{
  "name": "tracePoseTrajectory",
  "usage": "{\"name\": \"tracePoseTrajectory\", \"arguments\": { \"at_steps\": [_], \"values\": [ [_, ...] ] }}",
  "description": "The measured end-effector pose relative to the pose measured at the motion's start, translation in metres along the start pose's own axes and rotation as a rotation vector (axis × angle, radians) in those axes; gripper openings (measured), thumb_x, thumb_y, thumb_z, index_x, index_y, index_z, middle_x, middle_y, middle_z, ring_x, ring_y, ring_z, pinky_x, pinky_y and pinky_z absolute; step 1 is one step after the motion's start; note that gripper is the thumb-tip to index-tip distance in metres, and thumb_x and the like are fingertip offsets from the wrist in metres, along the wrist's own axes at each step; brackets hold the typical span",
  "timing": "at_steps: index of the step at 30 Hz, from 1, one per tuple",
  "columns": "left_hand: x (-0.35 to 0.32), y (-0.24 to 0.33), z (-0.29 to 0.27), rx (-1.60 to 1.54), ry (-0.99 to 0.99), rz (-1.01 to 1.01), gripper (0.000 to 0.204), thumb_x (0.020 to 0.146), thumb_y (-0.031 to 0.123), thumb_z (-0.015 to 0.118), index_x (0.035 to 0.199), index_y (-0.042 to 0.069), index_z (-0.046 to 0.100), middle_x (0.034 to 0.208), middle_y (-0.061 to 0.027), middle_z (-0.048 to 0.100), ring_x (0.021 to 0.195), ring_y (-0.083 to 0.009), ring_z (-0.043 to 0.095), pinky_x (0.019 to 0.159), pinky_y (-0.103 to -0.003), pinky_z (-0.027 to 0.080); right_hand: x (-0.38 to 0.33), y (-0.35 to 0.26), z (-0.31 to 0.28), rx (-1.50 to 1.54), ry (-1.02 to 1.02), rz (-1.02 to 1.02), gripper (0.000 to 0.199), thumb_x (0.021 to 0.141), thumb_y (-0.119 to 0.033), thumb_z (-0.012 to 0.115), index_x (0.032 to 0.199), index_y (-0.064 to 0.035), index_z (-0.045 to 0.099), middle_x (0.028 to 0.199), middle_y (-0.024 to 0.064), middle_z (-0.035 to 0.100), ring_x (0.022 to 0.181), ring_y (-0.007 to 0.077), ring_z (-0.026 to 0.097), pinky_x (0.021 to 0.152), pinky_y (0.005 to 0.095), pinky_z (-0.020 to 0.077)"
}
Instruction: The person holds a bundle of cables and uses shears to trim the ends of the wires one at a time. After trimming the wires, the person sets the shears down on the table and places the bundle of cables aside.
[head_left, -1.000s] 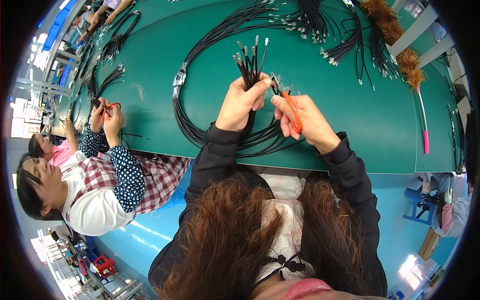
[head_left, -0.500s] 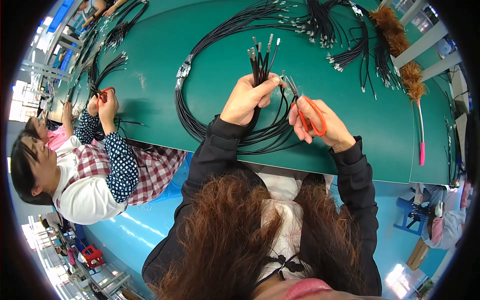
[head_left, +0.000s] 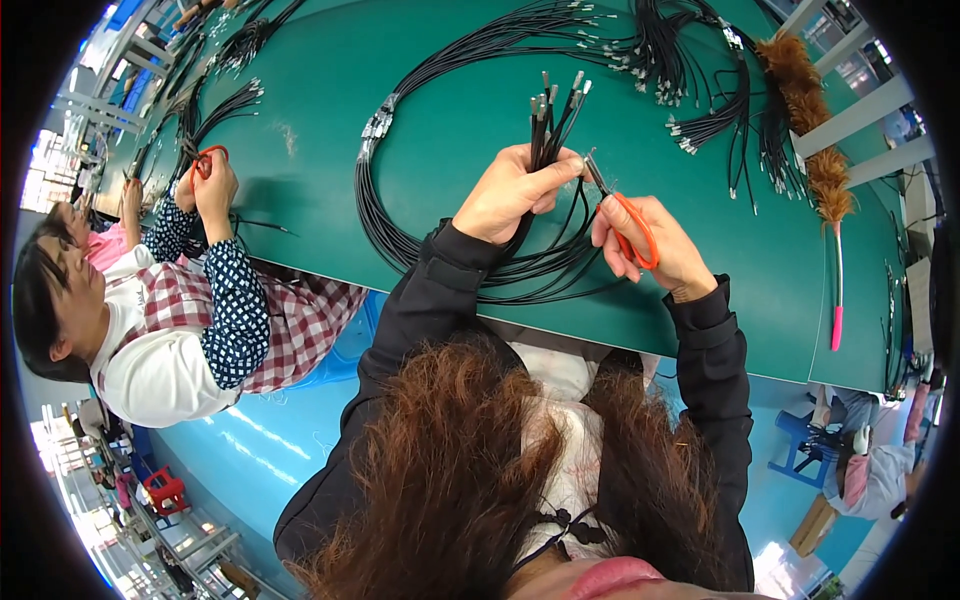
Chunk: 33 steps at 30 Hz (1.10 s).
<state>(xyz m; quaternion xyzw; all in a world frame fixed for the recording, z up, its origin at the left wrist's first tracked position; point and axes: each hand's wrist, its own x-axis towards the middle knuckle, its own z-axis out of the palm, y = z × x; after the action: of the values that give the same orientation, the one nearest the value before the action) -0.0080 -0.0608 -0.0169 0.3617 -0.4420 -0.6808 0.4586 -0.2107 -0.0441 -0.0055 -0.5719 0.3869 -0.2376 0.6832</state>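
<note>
My left hand (head_left: 515, 196) is closed around a bundle of black cables (head_left: 548, 135), whose metal-tipped ends stick up above the fist. Between its thumb and forefinger a cable end is pinched, too small to make out well. Orange-handled scissors (head_left: 640, 235) sit in my right hand (head_left: 655, 245), fingers through the loops. Their blades look nearly closed and point up at the pinched cable end by my left thumb. The rest of the cables (head_left: 372, 205) curve in a wide loop on the green table, with silvery wrapping (head_left: 378, 125) at its left side.
More black cable bundles (head_left: 665, 60) lie at the far right, near a brown feather duster (head_left: 829, 180) with a pink handle tip. On my left a co-worker (head_left: 170, 340) in a checked apron holds orange-handled scissors (head_left: 208, 160). The green table's (head_left: 740, 310) front edge runs before me.
The scissor blades have gone from spread to nearly closed. Both hands and the cable bundle appear slightly further right, as the whole view has shifted a little.
</note>
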Motion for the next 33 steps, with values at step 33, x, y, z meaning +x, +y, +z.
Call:
{"name": "tracePoseTrajectory", "arguments": {
  "at_steps": [33],
  "values": [
    [0.014,-0.003,-0.018,0.1,0.062,-0.003,0.023,0.089,0.017,0.061,0.099,-0.003,0.063,0.083,-0.0042,0.062,0.052,-0.0044,0.04,0.05,-0.02,0.033,0.012,-0.005,-0.008,0.194,0.403,-0.219,0.026,0.092,-0.022,0.055,0.079,0.0008,0.057,0.053,0.0053,0.055,0.036,0.0082,0.044,0.035,0.0194,0.0324]
  ]
}}
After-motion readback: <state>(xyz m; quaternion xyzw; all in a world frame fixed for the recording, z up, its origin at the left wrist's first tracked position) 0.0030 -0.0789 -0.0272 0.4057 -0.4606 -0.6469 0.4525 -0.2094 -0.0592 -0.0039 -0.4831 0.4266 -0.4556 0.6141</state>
